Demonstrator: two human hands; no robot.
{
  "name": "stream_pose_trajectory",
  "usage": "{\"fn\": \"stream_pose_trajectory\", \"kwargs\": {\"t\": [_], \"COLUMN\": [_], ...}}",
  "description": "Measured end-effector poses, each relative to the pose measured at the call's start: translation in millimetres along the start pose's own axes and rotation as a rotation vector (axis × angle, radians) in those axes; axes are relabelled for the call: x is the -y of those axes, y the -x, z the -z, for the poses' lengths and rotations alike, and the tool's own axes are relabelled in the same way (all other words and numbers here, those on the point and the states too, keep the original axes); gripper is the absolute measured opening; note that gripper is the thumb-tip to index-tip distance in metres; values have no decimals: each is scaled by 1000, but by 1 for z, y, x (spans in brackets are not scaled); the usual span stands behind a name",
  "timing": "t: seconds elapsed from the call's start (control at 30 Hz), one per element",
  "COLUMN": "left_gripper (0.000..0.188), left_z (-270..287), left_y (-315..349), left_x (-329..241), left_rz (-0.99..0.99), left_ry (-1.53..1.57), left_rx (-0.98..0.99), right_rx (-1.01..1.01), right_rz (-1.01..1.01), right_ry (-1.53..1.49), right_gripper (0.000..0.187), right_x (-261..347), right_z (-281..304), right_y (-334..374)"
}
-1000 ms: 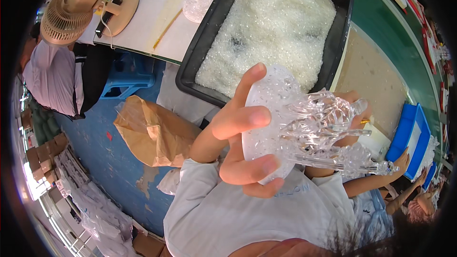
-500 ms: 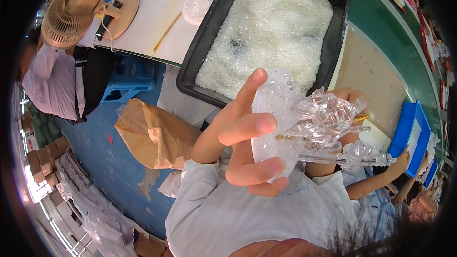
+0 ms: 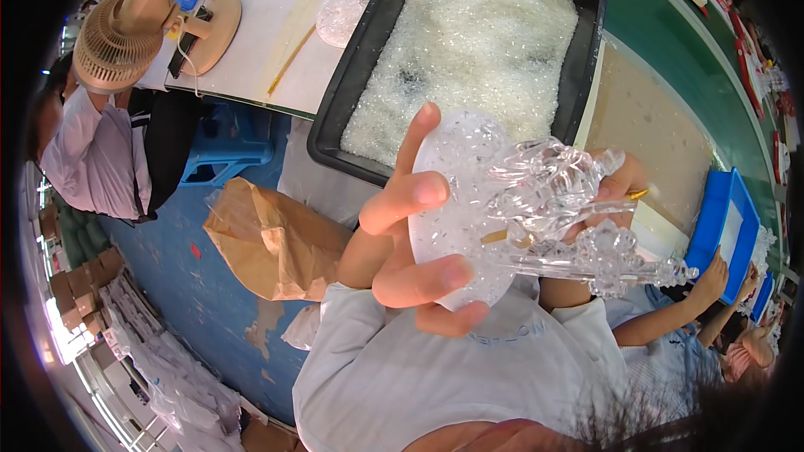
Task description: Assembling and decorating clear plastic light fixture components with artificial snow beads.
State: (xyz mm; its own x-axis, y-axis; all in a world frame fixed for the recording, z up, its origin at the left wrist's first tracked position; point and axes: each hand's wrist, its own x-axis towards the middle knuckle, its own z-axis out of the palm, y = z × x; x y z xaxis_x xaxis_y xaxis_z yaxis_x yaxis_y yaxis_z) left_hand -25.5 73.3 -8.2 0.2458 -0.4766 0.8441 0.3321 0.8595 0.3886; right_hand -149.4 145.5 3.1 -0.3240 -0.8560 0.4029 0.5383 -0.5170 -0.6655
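My left hand (image 3: 419,243) holds a clear plastic figurine (image 3: 544,192) by its round white base (image 3: 456,159), fingers spread over the base's edge. The figurine lies on its side, its clear upright parts pointing right. Flecks of glitter cover the base. Behind the clear parts, my right hand (image 3: 615,180) is closed on what looks like a thin brush; its yellow end (image 3: 638,195) sticks out at the right. A tan tip (image 3: 496,236) shows by the base. The clear parts partly hide the right fingers. Just beyond is a black tray (image 3: 327,130) of glittering clear granules (image 3: 469,42).
On the white table at left are a similar clear figurine (image 3: 339,21), a thin yellow stick (image 3: 291,60) and a beige fan (image 3: 113,42). A brown paper bag (image 3: 276,238) stands below. Coworkers sit on both sides; one person's hand touches a blue bin (image 3: 724,234).
Both hands and the figurine have shifted slightly left and up. The base has turned a little, and more of the tan tip shows beside it.
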Motion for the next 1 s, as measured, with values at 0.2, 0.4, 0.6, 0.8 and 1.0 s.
{"fn": "stream_pose_trajectory", "kwargs": {"t": [0.2, 0.4, 0.6, 0.8, 1.0], "left_gripper": [15, 17, 16, 17, 22], "left_z": [-6, -1, -2, -9, -12], "left_y": [9, -7, -14, -11, -13], "left_x": [6, 15, 15, 25, 25], "left_rz": [-158, -83, -135, -289, -245], "left_ry": [-23, 48, 13, -14, 10], "left_rx": [-115, 24, 20, -97, -114], "right_rx": [96, 83, 382, 423, 185], "right_rz": [85, 165, -425, 178, 330], "right_ry": [13, 36, -18, 33, 166], "right_gripper": [10, 12, 14, 7, 15], "right_x": [-4, -5, 13, -1, -15], "right_z": [2, 6, 39, 26, 8], "right_y": [-5, -2, -20, -7, 1]}}
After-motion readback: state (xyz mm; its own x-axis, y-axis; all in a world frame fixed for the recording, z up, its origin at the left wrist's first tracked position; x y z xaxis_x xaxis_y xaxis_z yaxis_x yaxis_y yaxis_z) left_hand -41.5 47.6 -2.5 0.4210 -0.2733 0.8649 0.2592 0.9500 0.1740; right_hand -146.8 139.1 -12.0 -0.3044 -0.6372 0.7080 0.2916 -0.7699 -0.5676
